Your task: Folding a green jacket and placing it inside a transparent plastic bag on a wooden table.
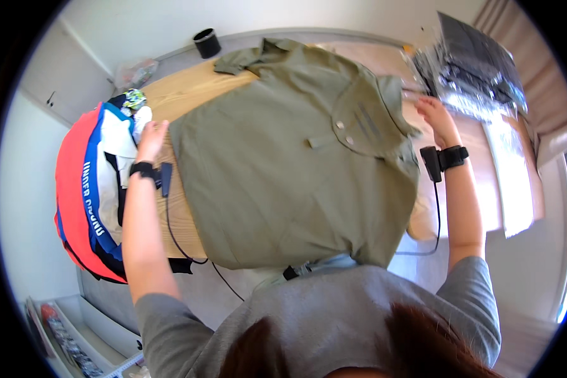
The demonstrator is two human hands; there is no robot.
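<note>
An olive-green short-sleeved polo shirt lies spread on the table, its hem to the left and its collar to the right. Two light buttons show at its placket. Beside the hem's far corner is my left hand, fingers stretched out; whether the fingertips touch the cloth is hard to see. My right hand is just past the collar, its fingers apart and holding nothing. Each wrist wears a black strap with a small cabled device.
Folded clothes in coral, blue and white pile up at the left table edge. Clear-wrapped dark packages are stacked at the far right, near a white sheet. A black bin stands behind the wooden table. Cables hang near my forearms.
</note>
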